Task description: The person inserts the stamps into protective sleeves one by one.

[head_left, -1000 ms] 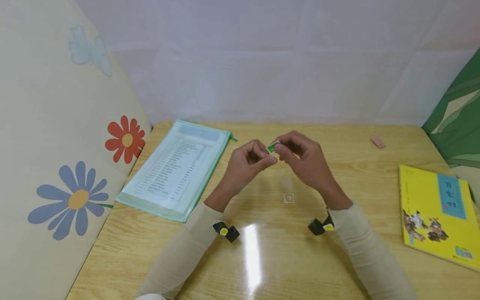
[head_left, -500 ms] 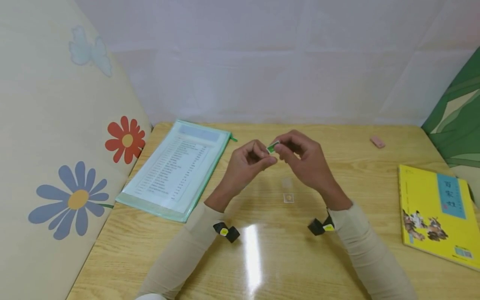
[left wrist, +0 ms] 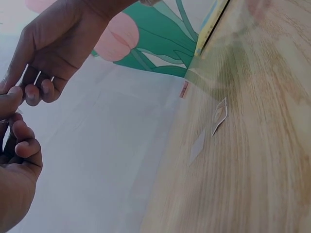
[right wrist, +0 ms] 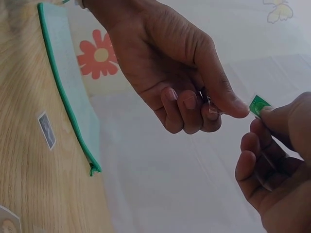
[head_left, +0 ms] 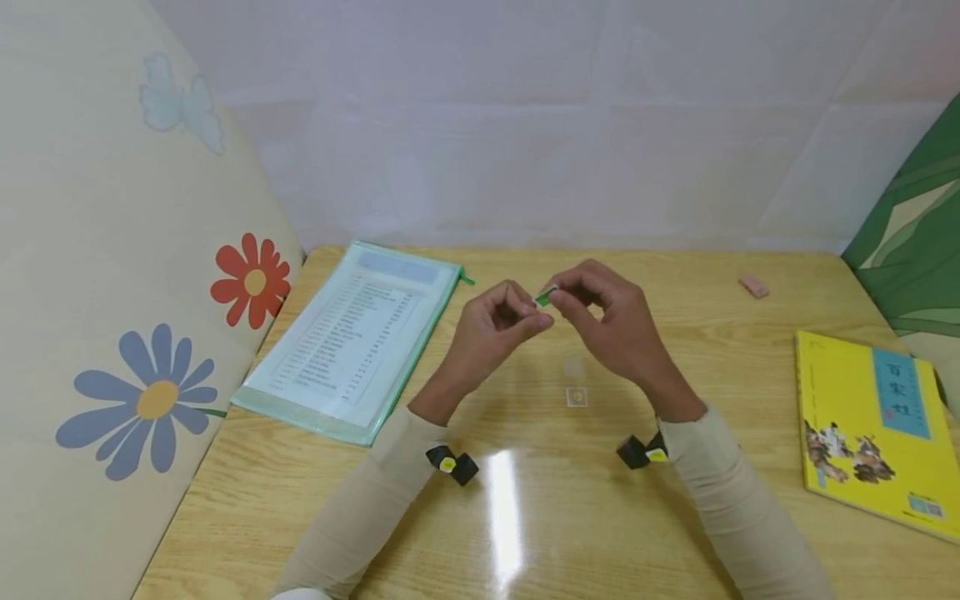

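Note:
My right hand (head_left: pixel 607 321) pinches a small green stamp-like piece with white edges (right wrist: pixel 258 104) between thumb and index finger. My left hand (head_left: pixel 491 325) faces it with its fingers curled, and its thumb tip is right at the piece's near corner. Between the left thumb and fingertips a thin clear sliver of film (right wrist: pixel 214 108) glints. Both hands are held up over the wooden table. Below them lies a white-edged square with a round picture (head_left: pixel 577 397), beside a pale, nearly clear square (head_left: pixel 573 366).
A green-edged zip folder (head_left: pixel 352 333) with a printed sheet lies on the left. On the right are a yellow book (head_left: pixel 862 467) and a pink eraser-like block (head_left: pixel 753 286). Another white-edged picture piece (right wrist: pixel 47 130) lies near the folder. A white cloth (head_left: pixel 480 167) hangs behind the table.
The green piece has tipped a little between the fingers, so less of its face shows in the head view. Both hands have stayed almost in place.

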Available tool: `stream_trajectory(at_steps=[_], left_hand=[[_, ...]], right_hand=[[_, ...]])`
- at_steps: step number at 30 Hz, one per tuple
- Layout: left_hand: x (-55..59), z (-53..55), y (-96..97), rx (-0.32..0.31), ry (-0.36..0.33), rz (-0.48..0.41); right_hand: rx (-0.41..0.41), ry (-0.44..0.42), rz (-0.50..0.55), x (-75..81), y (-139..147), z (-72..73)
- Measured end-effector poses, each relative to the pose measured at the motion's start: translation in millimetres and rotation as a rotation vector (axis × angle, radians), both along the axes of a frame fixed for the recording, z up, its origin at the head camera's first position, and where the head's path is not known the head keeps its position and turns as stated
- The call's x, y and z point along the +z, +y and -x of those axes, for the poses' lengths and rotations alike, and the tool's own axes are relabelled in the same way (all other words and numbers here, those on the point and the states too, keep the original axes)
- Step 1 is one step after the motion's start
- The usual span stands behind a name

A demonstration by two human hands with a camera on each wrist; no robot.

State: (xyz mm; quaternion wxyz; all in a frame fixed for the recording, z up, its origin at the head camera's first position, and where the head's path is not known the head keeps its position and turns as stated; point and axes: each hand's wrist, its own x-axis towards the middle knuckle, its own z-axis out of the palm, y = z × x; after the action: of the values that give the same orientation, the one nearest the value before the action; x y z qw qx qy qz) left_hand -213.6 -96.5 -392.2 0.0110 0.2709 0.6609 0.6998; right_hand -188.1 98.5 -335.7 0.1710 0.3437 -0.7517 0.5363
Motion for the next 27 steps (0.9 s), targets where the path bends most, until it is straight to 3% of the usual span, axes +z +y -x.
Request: stream_trajectory(at_steps=[17,27], left_hand=[[-1.6,1.1,1.7,-0.003,0.042,0.001],[-2.5,0.0,2.9,0.002,0.030,-0.012]], right_hand=[[-0.042,0.102,-0.050,-3.7,0.6,2.8],[-0.051,0.106,-0.053,-30.1,5.3,21.9]])
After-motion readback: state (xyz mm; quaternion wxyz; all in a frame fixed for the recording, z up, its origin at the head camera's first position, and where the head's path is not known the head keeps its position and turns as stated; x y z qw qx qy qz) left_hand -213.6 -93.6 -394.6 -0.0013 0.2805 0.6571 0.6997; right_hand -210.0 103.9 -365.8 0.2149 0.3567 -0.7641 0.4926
